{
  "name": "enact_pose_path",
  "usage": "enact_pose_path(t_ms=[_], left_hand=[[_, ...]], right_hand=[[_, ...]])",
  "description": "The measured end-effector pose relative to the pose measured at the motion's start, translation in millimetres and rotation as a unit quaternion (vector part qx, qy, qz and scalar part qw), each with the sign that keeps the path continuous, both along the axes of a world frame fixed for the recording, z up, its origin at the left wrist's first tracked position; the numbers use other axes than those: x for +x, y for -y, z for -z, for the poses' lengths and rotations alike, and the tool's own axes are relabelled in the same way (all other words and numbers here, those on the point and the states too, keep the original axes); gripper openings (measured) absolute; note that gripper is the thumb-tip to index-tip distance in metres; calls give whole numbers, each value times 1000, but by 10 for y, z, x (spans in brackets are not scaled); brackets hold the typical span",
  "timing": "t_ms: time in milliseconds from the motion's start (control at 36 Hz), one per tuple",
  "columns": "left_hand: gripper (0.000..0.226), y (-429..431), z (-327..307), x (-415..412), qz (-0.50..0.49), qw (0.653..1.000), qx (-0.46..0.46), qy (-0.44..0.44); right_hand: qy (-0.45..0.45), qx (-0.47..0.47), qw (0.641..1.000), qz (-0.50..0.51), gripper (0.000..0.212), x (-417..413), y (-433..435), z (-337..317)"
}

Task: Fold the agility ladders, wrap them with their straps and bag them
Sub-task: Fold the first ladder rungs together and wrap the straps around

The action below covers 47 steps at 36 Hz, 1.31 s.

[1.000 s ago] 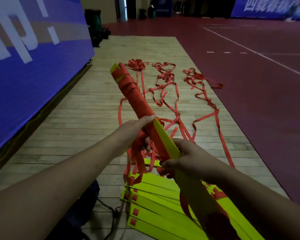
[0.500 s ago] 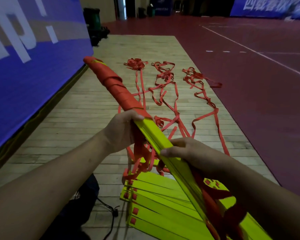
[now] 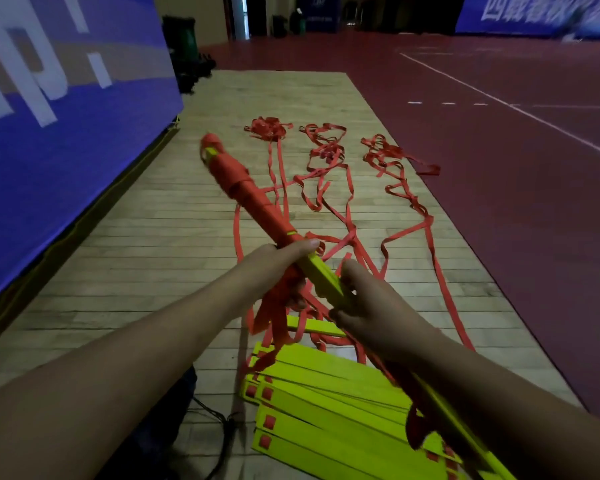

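A bundle of yellow ladder rungs [image 3: 326, 277] slants from lower right up to the left, its far half wound in red strap [image 3: 246, 192]. My left hand [image 3: 278, 263] grips the bundle where the winding ends, with loose red strap hanging beneath it. My right hand [image 3: 368, 306] holds the bare yellow part just below. More yellow rungs [image 3: 326, 410] lie stacked flat on the floor under my arms. Long red straps [image 3: 329, 168] trail away from them over the wooden boards.
A blue banner wall [image 3: 49, 150] runs along the left. Wooden floor boards [image 3: 153, 254] lie ahead, bordered on the right by dark red court flooring [image 3: 499, 168]. A dark bag with a cord [image 3: 201, 420] sits by my left forearm. Dark bins [image 3: 184, 46] stand far back.
The wrapped end of the bundle swung left and up, then dropped back toward the middle. My right hand slid up the bundle, closer to my left hand.
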<state>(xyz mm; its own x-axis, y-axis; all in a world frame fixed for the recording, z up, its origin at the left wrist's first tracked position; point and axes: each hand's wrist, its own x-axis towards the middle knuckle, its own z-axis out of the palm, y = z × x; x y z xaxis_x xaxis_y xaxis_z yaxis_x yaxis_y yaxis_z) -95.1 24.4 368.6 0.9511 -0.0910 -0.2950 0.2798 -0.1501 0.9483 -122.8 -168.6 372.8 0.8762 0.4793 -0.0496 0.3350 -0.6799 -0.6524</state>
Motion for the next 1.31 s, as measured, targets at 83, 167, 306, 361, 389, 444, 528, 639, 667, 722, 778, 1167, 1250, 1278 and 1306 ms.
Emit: enact_pose_path(t_ms=[83, 167, 306, 361, 389, 444, 528, 639, 667, 722, 778, 1167, 1250, 1278, 1306], left_hand=[[40, -27, -25, 23, -44, 998, -30, 14], [32, -69, -99, 13, -43, 996, -67, 42], [17, -105, -162, -44, -7, 983, -178, 51], [27, -135, -163, -45, 2, 979, -198, 44], [31, -158, -170, -36, 6, 979, -202, 41], [39, -212, -202, -23, 31, 983, -179, 30], [57, -285, -185, 24, 79, 995, -62, 14], [66, -226, -119, 29, 98, 993, 69, 6], [64, -183, -108, 22, 92, 993, 74, 6], [59, -88, -78, 13, 75, 994, 80, 19], [57, -17, -27, 6, 63, 991, 108, 40], [48, 98, 1, 170, -67, 997, -28, 35], [54, 103, -11, 175, -72, 997, -8, 42], [52, 108, -18, 171, -70, 996, -18, 42], [47, 112, -30, 174, -67, 996, -31, 42]], right_hand=[[-55, 79, 995, 17, 27, 10, 9, -65], [-173, 158, 969, 73, 53, 55, 52, -119], [-295, 170, 940, 15, 61, 61, 114, -105], [-302, 180, 936, 0, 48, 38, 114, -142], [-295, 180, 938, -3, 47, 33, 114, -173], [-281, 186, 942, -8, 48, 36, 121, -211], [-253, 199, 947, -7, 45, 46, 143, -209], [-235, 212, 948, 27, 42, 36, 133, -129], [-232, 211, 949, 41, 39, 29, 125, -109], [-199, 179, 962, 47, 35, 14, 102, -76], [-124, 106, 986, 40, 30, 15, 86, -47], [-4, -6, 999, 44, 29, 86, -101, -60], [-38, 32, 998, 49, 32, 125, -111, -87], [-61, 56, 995, 53, 34, 139, -103, -101], [-89, 80, 991, 59, 37, 156, -83, -115]])
